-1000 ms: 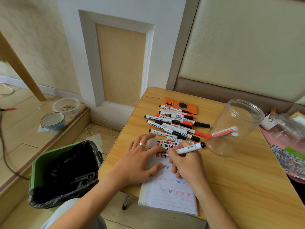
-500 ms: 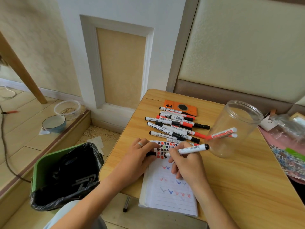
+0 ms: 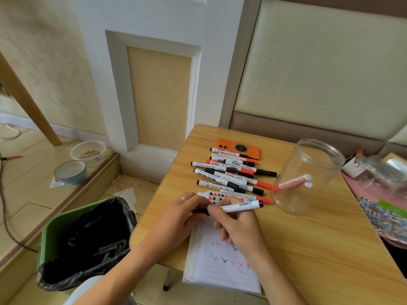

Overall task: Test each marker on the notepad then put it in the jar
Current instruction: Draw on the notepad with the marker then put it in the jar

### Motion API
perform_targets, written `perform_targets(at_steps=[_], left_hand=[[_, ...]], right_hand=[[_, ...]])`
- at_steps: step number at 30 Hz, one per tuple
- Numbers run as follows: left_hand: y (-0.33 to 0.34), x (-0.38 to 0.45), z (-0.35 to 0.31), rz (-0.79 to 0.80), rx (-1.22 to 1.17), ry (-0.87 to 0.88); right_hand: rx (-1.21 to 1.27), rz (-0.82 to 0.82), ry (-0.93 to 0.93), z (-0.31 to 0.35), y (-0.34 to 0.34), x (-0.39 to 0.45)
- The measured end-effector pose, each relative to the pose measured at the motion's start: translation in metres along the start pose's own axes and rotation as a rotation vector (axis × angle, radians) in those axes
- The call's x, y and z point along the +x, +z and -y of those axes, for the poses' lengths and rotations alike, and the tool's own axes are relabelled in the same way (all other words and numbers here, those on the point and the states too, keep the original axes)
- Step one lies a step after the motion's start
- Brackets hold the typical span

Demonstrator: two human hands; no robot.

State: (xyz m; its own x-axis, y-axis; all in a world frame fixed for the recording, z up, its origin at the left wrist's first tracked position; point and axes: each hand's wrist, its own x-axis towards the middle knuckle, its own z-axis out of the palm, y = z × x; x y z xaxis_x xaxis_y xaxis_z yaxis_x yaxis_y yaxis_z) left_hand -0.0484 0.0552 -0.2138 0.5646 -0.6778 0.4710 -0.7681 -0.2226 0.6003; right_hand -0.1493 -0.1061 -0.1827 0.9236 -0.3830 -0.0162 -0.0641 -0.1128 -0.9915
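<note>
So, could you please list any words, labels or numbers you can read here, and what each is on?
None can be read.
Marker in the right hand: barcode and print, too small.
Markers lying on the table: barcodes and label print, blurred.
Notepad: only coloured tick marks, no words.

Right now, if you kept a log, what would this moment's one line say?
right hand: holds marker | left hand: pinches black cap at marker's tip | notepad: test marks | jar: two markers inside
</note>
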Motion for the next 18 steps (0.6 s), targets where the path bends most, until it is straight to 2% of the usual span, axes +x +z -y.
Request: perform_targets(at_steps=[6,8,12,18], left_hand=[[-0.003,-0.001,-0.005,-0.025,-0.023,0.031],[-0.004,-0.001,-0.008,-0.035,-0.029,0.023],[-0.006,-0.002,-0.009,-0.074,-0.065,-0.041],[-0.005,-0.003,-0.008,-0.012,-0.159,-0.063]], right_hand=[[0.07,-0.004,0.0,0.001,-0.003,0.0],[0.095,-0.058,0.022,0.002,-0.006,0.002],[0.321,-0.21,0.051,0.002,-0.014,0.006],[0.146,-0.119,0.01,-0.006,-0.012,0.006]])
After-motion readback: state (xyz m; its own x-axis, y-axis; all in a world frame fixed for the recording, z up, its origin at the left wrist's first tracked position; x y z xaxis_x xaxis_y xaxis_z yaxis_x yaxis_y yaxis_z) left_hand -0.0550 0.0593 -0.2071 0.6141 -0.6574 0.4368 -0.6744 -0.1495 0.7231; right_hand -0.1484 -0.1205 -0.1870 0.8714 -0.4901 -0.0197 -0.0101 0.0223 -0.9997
